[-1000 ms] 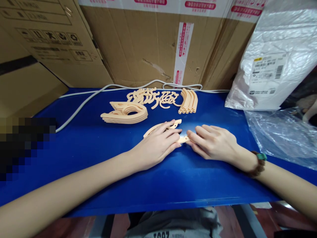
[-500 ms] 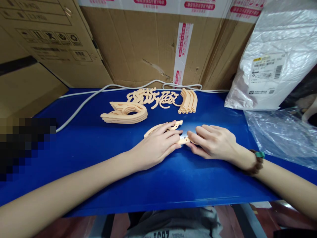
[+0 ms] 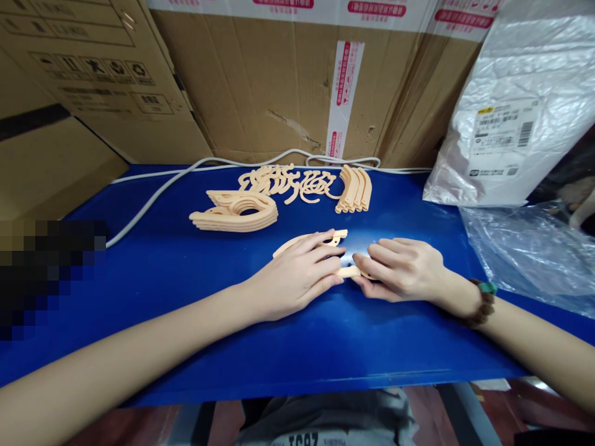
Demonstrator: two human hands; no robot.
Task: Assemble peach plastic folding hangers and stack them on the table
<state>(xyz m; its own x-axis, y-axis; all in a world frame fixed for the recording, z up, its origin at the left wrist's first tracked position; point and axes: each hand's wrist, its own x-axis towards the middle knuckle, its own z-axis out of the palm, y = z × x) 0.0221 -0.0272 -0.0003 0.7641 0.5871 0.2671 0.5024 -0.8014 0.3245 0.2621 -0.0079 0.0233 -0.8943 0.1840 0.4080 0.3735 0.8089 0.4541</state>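
My left hand (image 3: 297,277) lies on a curved peach plastic part (image 3: 304,240) on the blue table (image 3: 186,279), its fingers pressing the part down. My right hand (image 3: 402,267) meets it from the right, fingers curled and pinching a small peach piece (image 3: 348,271) between the two hands. How the two pieces join is hidden by my fingers. A beaded bracelet (image 3: 482,303) is on my right wrist.
Behind my hands lie a stack of peach curved parts (image 3: 235,212), a scatter of hook pieces (image 3: 288,181) and a row of arcs (image 3: 356,189). A white cable (image 3: 158,192) runs along the back. Cardboard boxes (image 3: 279,80) wall the rear; plastic bags (image 3: 506,111) sit right.
Both hands have drawn slightly toward me and pressed closer together on the small piece; the curved part under my left hand shifted a little with them.
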